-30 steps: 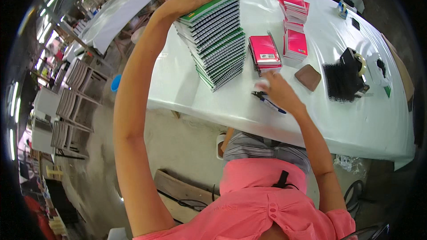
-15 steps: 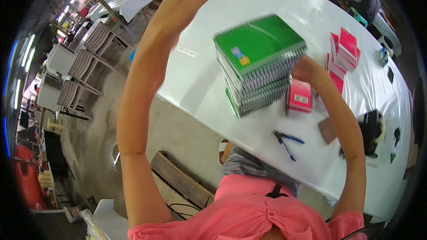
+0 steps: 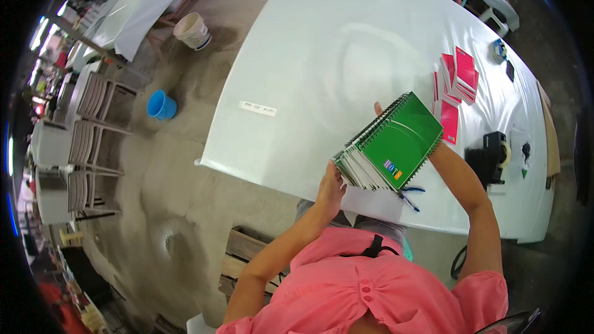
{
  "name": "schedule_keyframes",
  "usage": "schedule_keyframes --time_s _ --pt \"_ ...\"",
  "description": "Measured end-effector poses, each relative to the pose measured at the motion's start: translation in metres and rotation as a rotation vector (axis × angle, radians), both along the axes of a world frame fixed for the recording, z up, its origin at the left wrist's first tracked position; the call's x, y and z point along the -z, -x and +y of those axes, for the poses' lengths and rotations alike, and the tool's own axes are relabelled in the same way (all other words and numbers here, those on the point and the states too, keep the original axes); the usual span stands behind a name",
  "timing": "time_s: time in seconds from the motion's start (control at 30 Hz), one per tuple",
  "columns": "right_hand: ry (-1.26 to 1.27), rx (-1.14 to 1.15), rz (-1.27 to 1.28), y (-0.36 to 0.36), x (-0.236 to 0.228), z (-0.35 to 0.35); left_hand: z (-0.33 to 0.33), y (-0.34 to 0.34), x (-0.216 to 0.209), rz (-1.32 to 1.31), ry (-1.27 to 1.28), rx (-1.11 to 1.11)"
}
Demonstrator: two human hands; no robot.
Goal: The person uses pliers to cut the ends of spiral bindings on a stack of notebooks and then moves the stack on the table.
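Observation:
A thick stack of green spiral notebooks (image 3: 402, 139) is tilted on its side near the table's front edge, its top cover facing up and to the right. My left hand (image 3: 331, 188) grips the stack's near left end, fingers pressed against the edges. On the other side my right hand (image 3: 440, 153) supports the stack from behind; most of it is hidden by the covers, and a fingertip shows beyond the far edge. Blue-handled cutters (image 3: 411, 198) lie just below the stack, partly covered by it.
Pink-red notepads (image 3: 461, 77) lie in a loose pile at the right. Near them are a black tape dispenser (image 3: 495, 154) and a blue tape roll (image 3: 499, 51). A paper label strip (image 3: 258, 108) lies on the white table (image 3: 297, 55). A blue bucket (image 3: 162, 105) stands on the floor.
My left hand has come down from the far left onto the notebooks. The stack has gone from upright to tilted, nearer to me. The small red notepad beside it is now out of sight.

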State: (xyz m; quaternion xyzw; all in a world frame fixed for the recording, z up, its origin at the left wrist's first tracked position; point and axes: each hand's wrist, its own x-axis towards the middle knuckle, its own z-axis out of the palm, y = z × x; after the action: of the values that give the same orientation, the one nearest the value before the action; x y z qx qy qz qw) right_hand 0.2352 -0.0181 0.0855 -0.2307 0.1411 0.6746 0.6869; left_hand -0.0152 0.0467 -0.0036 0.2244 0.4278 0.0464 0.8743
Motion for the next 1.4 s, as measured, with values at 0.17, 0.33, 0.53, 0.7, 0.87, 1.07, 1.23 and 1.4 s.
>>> schedule_keyframes --time_s 0.17,0.33,0.53,0.7,0.87,1.07,1.23,1.4 --pt "-0.057 0.179 0.068 0.017 0.014 -0.003 0.003 -0.015 -0.029 0.058 -0.104 0.050" --pt "-0.001 0.194 -0.089 0.040 0.010 -0.015 0.006 -0.021 -0.016 -0.071 -0.191 -0.120" --pt "-0.062 0.011 -0.011 0.061 0.111 -0.052 0.038 -0.010 0.001 -0.103 0.064 0.123" --pt "0.456 -0.112 -0.369 0.080 0.159 -0.057 0.056 -0.017 -0.032 -0.324 0.515 0.121" --pt "0.746 -0.028 -0.739 0.083 0.133 -0.046 0.055 -0.025 -0.048 -0.333 0.577 0.105" --pt "0.905 -0.006 -0.722 0.082 0.086 -0.021 0.047 -0.027 -0.060 -0.247 0.314 0.053" --pt "0.819 -0.055 -0.696 0.087 0.097 -0.027 0.038 -0.028 -0.049 -0.216 0.166 0.015" --pt "0.819 -0.029 -0.860 0.093 0.116 -0.032 0.032 -0.027 -0.051 -0.212 0.103 0.007"
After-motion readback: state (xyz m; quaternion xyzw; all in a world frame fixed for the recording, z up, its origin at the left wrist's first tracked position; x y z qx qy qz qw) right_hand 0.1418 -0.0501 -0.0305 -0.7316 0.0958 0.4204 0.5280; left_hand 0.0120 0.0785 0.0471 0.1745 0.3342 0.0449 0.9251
